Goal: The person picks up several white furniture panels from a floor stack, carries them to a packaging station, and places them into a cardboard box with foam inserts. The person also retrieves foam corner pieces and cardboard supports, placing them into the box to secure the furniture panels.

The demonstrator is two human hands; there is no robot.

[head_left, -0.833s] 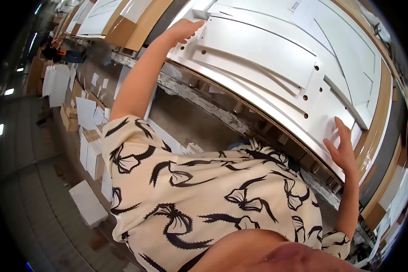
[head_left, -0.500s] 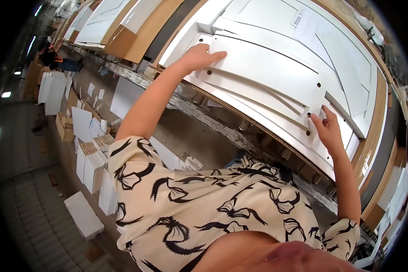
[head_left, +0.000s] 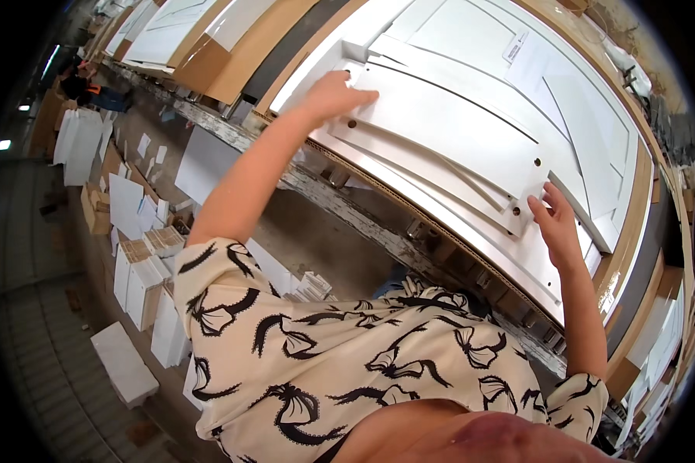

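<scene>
A long white panel (head_left: 448, 116) with several dark holes near its ends lies across other white boards in an open cardboard carton (head_left: 432, 218). My left hand (head_left: 333, 98) rests at the panel's left end, its thumb stretched over the top face and its fingers apart near a corner hole. At the opposite end my right hand (head_left: 557, 221) has its fingers loosely curved and spread beside the panel's edge; whether the fingertips touch it I cannot tell. Under the panel's near edge a narrow white strip (head_left: 471, 181) runs at a slant.
A larger white grooved board with a paper label (head_left: 517, 48) lies beyond the panel. More cartons (head_left: 170, 38) line the worn bench (head_left: 224, 127) to the left. White boards (head_left: 143, 278) are stacked on the floor, and a person (head_left: 93, 89) stands at far left.
My right hand has slid off the hole it covered and sits slightly farther out past the panel's right end. Left fingertips have shifted over the corner hole. The panel appears still.
</scene>
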